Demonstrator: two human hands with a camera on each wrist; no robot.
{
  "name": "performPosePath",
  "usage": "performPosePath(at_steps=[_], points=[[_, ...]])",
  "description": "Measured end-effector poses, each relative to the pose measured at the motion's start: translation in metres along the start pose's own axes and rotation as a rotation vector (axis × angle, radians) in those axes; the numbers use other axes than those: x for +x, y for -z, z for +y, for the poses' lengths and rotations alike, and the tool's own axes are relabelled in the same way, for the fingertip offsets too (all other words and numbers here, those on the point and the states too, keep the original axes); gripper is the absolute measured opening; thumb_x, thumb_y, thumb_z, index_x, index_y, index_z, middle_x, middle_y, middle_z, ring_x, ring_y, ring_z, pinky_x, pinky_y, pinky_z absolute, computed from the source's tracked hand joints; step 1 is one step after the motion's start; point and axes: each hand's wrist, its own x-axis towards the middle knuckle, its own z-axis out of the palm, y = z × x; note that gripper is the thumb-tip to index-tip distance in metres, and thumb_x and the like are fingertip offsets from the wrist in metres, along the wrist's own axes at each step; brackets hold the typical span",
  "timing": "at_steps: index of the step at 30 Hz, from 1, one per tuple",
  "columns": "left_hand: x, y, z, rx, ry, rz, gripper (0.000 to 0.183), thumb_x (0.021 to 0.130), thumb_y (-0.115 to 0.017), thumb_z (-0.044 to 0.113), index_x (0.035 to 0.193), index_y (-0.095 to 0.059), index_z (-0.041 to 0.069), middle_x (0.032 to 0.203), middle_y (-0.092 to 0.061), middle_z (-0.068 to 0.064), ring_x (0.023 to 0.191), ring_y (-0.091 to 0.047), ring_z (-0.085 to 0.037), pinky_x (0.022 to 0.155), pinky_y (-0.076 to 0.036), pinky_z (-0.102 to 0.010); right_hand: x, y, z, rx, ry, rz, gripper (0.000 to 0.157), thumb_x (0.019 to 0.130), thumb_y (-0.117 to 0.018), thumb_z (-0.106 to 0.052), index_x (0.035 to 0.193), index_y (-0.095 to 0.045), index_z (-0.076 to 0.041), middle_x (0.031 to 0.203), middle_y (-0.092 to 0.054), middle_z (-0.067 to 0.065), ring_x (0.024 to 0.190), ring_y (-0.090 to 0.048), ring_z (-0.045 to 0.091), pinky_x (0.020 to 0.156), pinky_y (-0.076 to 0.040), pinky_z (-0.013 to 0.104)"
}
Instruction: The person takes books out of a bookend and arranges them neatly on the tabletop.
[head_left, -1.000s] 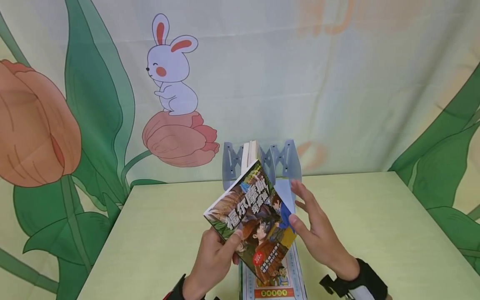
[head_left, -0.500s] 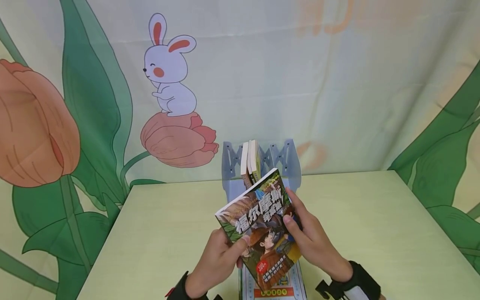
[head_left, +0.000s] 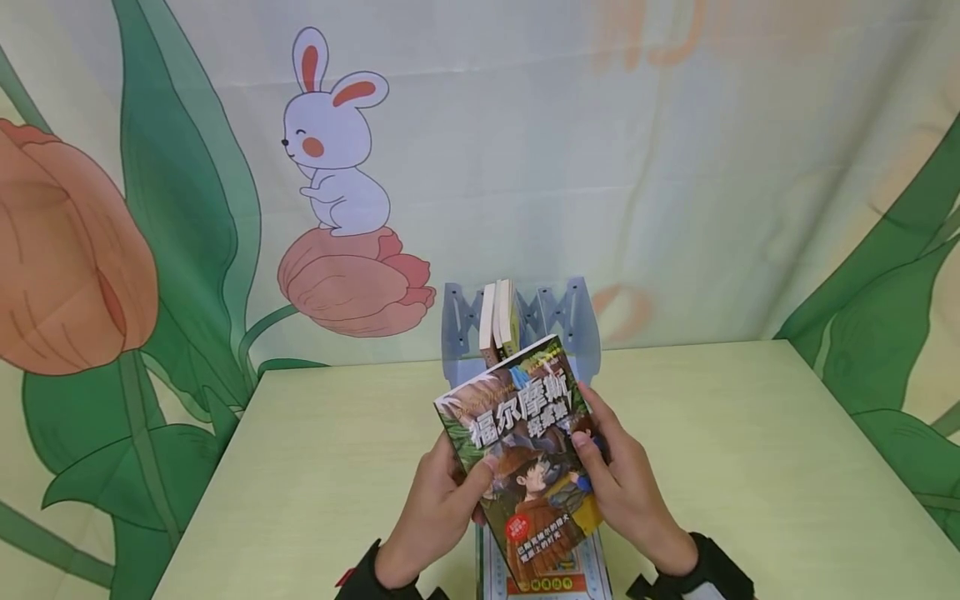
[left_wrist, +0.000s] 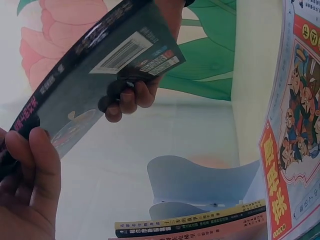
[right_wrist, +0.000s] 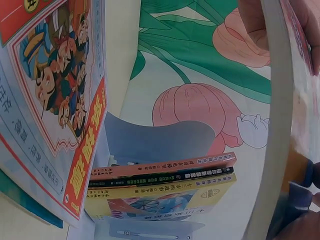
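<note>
A paperback book [head_left: 528, 458] with a dark illustrated cover and large white characters is held tilted, front cover up. My left hand [head_left: 442, 508] grips its lower left edge, thumb on the cover. At the right edge my right hand [head_left: 630, 483] holds it too, thumb on the cover and fingers behind. The left wrist view shows the book's dark back cover with a barcode [left_wrist: 122, 52] and fingertips of both hands. Beneath it lies a larger pale blue-bordered book [head_left: 491, 567], mostly hidden in the head view; its cartoon cover [right_wrist: 55, 85] shows in the right wrist view.
A blue-grey bookstand [head_left: 577, 321] stands at the table's back edge. Several thin books [head_left: 498, 317] stand upright in its left part, their pink, black and yellow spines [right_wrist: 165, 177] visible. The pale table [head_left: 750, 450] ends at a printed curtain [head_left: 712, 183].
My right hand has come in from beside the book and taken hold of its right edge. The book has moved right and slightly down, uncovering more of the standing books.
</note>
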Motion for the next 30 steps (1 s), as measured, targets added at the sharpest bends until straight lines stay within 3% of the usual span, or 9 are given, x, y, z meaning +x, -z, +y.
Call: performPosePath(at_steps=[5,7,11,16,19,21,23,26,30], points=[[0.000,-0.002,-0.002,0.034,0.000,0.063,0.038,0.102,-0.053,0.019,0.138,-0.041,0.017,0.070,-0.061,-0.013,0.055,-0.055,-0.005,0.054,-0.051,-0.028,-0.003,-0.001,-0.002,0.015,-0.002,0.070,0.064,0.101,-0.049,-0.003,0.157,-0.024,-0.023,0.105,-0.063,0.004,0.089,-0.059,0.007,0.073,-0.051,0.028],[0.000,-0.003,-0.003,0.053,0.008,0.068,0.037,0.102,-0.054,0.020,0.136,-0.042,0.017,0.076,-0.065,-0.012,0.058,-0.057,-0.005,0.058,-0.051,-0.028,-0.004,-0.001,-0.002,0.010,-0.008,0.108,0.064,0.101,-0.050,-0.002,0.157,-0.026,-0.022,0.100,-0.062,0.002,0.084,-0.056,0.006,0.069,-0.048,0.025],[0.000,-0.003,-0.006,0.013,0.053,0.057,0.044,0.101,-0.056,0.022,0.141,-0.039,0.019,0.104,-0.072,-0.015,0.069,-0.067,-0.008,0.058,-0.056,-0.034,-0.006,-0.002,-0.001,0.013,-0.040,0.151,0.063,0.101,-0.050,-0.003,0.156,-0.028,-0.023,0.094,-0.059,0.001,0.078,-0.052,0.006,0.066,-0.043,0.024],[0.001,-0.003,-0.011,-0.006,0.085,0.090,0.047,0.100,-0.057,0.021,0.143,-0.040,0.016,0.116,-0.070,-0.018,0.077,-0.071,-0.013,0.055,-0.054,-0.031,-0.008,-0.002,0.001,0.034,-0.109,0.111,0.063,0.103,-0.048,-0.010,0.157,-0.023,-0.029,0.097,-0.059,0.002,0.082,-0.055,0.007,0.071,-0.048,0.026],[0.000,-0.004,-0.015,0.032,0.103,0.138,0.052,0.099,-0.059,0.019,0.146,-0.039,0.010,0.111,-0.071,-0.016,0.081,-0.071,-0.011,0.059,-0.050,-0.026,-0.011,-0.002,0.004,0.033,-0.145,0.071,0.062,0.104,-0.047,-0.015,0.157,-0.020,-0.031,0.097,-0.058,0.002,0.082,-0.055,0.007,0.070,-0.049,0.026],[0.001,-0.004,-0.017,0.055,0.135,0.164,0.057,0.098,-0.060,0.020,0.148,-0.037,0.006,0.100,-0.071,-0.012,0.074,-0.066,-0.007,0.059,-0.044,-0.022,-0.012,-0.003,0.006,0.024,-0.162,0.049,0.061,0.104,-0.048,-0.017,0.157,-0.020,-0.031,0.096,-0.058,0.001,0.080,-0.055,0.007,0.069,-0.047,0.025],[0.001,-0.004,-0.020,0.057,0.173,0.179,0.059,0.098,-0.061,0.021,0.149,-0.037,0.005,0.083,-0.062,-0.006,0.061,-0.055,-0.002,0.056,-0.039,-0.021,-0.014,-0.002,0.008,0.014,-0.174,0.023,0.060,0.104,-0.048,-0.019,0.157,-0.020,-0.029,0.095,-0.058,0.001,0.075,-0.053,0.006,0.066,-0.044,0.025],[0.002,-0.004,-0.026,0.040,0.223,0.178,0.061,0.097,-0.063,0.021,0.150,-0.037,0.004,0.073,-0.047,-0.003,0.053,-0.037,-0.004,0.052,-0.031,-0.022,-0.018,-0.002,0.011,0.000,-0.202,-0.013,0.060,0.104,-0.049,-0.023,0.157,-0.022,-0.028,0.092,-0.057,-0.001,0.071,-0.050,0.006,0.066,-0.040,0.024],[0.002,-0.006,-0.034,0.002,0.255,0.181,0.063,0.095,-0.065,0.019,0.150,-0.037,0.004,0.079,-0.055,-0.006,0.053,-0.044,-0.006,0.051,-0.037,-0.022,-0.023,-0.001,0.016,-0.007,-0.227,-0.041,0.060,0.104,-0.049,-0.026,0.157,-0.021,-0.029,0.092,-0.055,-0.002,0.070,-0.048,0.007,0.066,-0.038,0.025]])
